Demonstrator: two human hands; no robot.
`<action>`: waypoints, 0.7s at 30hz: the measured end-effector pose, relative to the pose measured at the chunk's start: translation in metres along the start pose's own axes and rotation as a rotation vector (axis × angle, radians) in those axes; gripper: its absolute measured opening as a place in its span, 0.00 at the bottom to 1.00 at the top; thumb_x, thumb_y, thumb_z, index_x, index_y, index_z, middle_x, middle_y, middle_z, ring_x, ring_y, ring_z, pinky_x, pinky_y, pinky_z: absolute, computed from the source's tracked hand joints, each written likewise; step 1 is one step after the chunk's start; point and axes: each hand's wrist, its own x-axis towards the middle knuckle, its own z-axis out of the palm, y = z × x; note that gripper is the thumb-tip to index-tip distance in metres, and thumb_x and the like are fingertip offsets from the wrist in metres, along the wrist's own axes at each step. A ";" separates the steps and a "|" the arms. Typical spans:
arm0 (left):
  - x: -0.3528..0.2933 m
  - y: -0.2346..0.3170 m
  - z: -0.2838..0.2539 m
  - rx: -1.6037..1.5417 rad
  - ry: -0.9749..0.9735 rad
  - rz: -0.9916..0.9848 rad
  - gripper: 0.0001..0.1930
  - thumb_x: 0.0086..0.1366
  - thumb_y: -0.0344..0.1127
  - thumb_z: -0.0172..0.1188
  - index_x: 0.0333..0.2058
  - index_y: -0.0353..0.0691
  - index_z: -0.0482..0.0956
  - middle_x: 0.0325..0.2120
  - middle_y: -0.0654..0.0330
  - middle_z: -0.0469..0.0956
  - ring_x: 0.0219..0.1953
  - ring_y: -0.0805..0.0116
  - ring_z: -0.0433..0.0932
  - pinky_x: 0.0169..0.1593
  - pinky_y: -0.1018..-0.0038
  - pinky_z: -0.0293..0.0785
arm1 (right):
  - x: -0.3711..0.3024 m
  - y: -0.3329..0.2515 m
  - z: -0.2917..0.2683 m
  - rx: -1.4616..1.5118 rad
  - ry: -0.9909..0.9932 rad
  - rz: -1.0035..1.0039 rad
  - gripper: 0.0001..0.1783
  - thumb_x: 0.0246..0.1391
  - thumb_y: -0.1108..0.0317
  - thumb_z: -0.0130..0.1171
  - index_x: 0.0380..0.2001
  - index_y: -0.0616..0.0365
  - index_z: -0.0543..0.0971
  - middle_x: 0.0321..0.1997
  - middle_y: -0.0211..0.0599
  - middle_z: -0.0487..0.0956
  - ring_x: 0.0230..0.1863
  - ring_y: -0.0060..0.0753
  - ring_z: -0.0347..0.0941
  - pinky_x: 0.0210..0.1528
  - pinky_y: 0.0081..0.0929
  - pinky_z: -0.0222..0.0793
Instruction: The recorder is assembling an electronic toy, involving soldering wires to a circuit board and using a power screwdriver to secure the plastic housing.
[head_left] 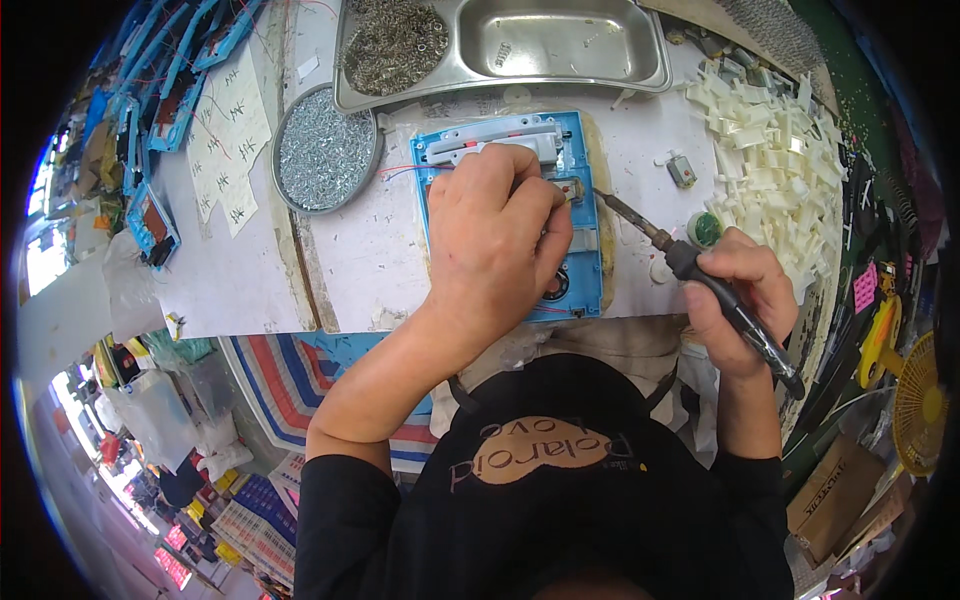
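A blue plastic housing (592,262) lies on the white worktable in front of me, with pale plastic parts, wires and a small metal motor (570,189) in it. My left hand (492,235) rests over its middle, fingers curled together and pinching; what they hold is hidden. In my right hand (748,300) is a soldering iron (690,262), gripped by its black handle. Its tip points left, beside the housing's right edge and close to the motor. Red and blue wires (415,168) stick out past the housing's left side.
Left of the housing stands a round bowl of small screws (330,150). A steel tray (565,78) with metal springs (395,45) lies behind. At right are a loose motor (681,171), a small round green-topped item (705,229) and piled white plastic parts (775,150). More blue housings (178,105) lie far left.
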 end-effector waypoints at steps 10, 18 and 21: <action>0.004 0.005 -0.003 0.055 0.015 0.018 0.09 0.50 0.27 0.71 0.30 0.42 0.81 0.35 0.62 0.74 0.33 0.63 0.74 0.43 0.66 0.65 | 0.001 -0.003 -0.009 -0.017 -0.008 -0.038 0.15 0.47 0.80 0.70 0.40 0.63 0.79 0.24 0.29 0.71 0.24 0.20 0.61 0.26 0.20 0.52; 0.003 0.007 -0.004 0.100 0.001 0.016 0.09 0.51 0.27 0.72 0.32 0.42 0.82 0.36 0.62 0.75 0.35 0.65 0.75 0.44 0.67 0.65 | 0.004 -0.003 -0.011 -0.062 -0.012 -0.093 0.14 0.47 0.77 0.72 0.38 0.63 0.80 0.22 0.30 0.72 0.22 0.22 0.64 0.25 0.21 0.55; 0.003 0.008 -0.004 0.102 -0.002 0.014 0.09 0.51 0.28 0.71 0.32 0.41 0.82 0.36 0.61 0.75 0.36 0.63 0.76 0.44 0.65 0.65 | 0.005 -0.001 -0.012 -0.093 -0.012 -0.127 0.14 0.47 0.75 0.73 0.37 0.62 0.80 0.20 0.29 0.71 0.20 0.23 0.64 0.23 0.22 0.55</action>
